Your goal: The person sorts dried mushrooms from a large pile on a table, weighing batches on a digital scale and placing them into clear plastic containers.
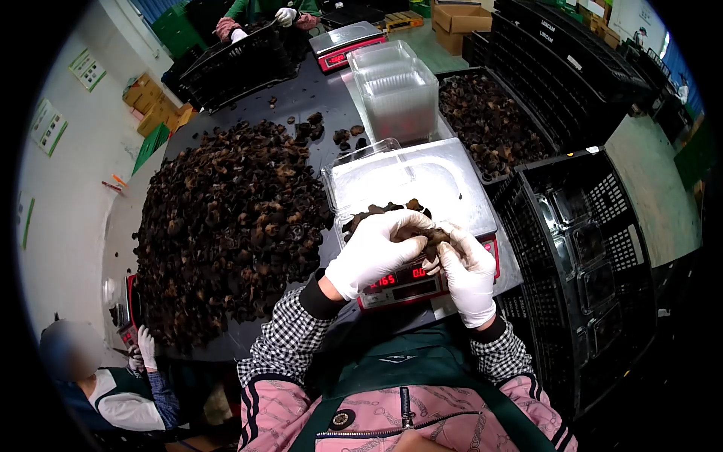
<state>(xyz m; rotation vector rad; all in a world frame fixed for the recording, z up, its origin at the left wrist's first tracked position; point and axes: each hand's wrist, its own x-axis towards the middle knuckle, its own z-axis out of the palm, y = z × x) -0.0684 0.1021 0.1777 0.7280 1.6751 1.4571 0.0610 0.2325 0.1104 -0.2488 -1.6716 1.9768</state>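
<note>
My left hand (380, 255), in a white glove, is closed with its fingertips on a dark brown wood ear mushroom (435, 238). My right hand (468, 277), gloved too, pinches the same mushroom from the other side. Both hands are over the front of a digital scale (474, 200) with a silver plate and a lit red display. Behind my left hand, more wood ears (388, 208) lie in a clear plastic container (331, 197) on the plate; my hand hides part of them.
A large heap of wood ears (233, 226) covers the table's left. Stacked clear containers (395, 94) stand behind the scale. A crate of wood ears (489, 113) and a black crate (602, 188) with filled containers are at right. Co-workers' gloved hands (286, 16) show at the back and lower left.
</note>
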